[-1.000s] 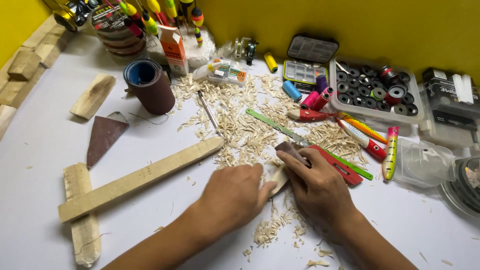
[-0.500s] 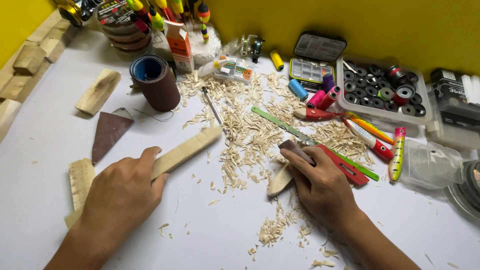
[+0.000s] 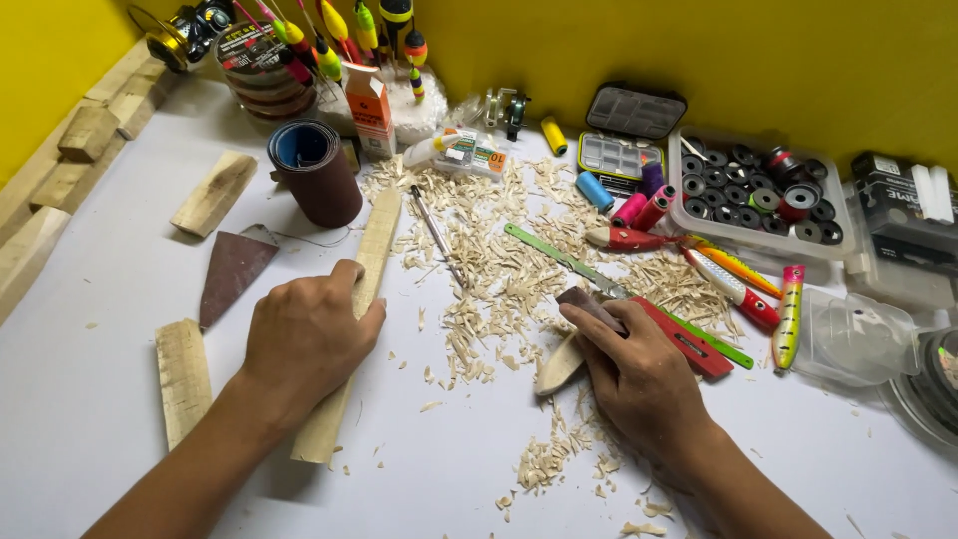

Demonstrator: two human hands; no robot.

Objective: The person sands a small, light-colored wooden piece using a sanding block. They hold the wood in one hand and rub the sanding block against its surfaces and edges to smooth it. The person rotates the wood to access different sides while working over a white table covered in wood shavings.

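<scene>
— What takes up most of the view?

— The white worktable (image 3: pixel 90 299), with a long pale wooden stick (image 3: pixel 351 329) lying on it at a slant, from beside the dark brown roll of sandpaper (image 3: pixel 321 176) down toward the near edge. The person's left hand (image 3: pixel 309 334) lies flat over the middle of that stick, fingers curled round its far edge, so it is grasped and pressed down rather than lifted.

— And the other hand?

— The right hand (image 3: pixel 639 369) is closed on a small carved piece of light wood (image 3: pixel 559 364), tapered like a fish body, whose tip rests on the table. A folded scrap of dark sandpaper (image 3: pixel 589 304) sits pinched under the fingers against it. A red-handled utility knife (image 3: pixel 689 344) lies touching that hand on its far side (whether its blade is out cannot be told).

— What lies around them?

— A wide drift of pale wood shavings (image 3: pixel 499 269) between the hands, a triangular brown sandpaper sheet (image 3: pixel 232 271) left of the stick, and a short rough wooden block (image 3: pixel 183 377) near the left forearm.

— What might go wrong?

— By the look of it, the stick could swing under a one-sided press and sweep shavings about. The right hand could also brush the knife, since they lie so close. The small carving might slip too, being held only at its upper end.
</scene>
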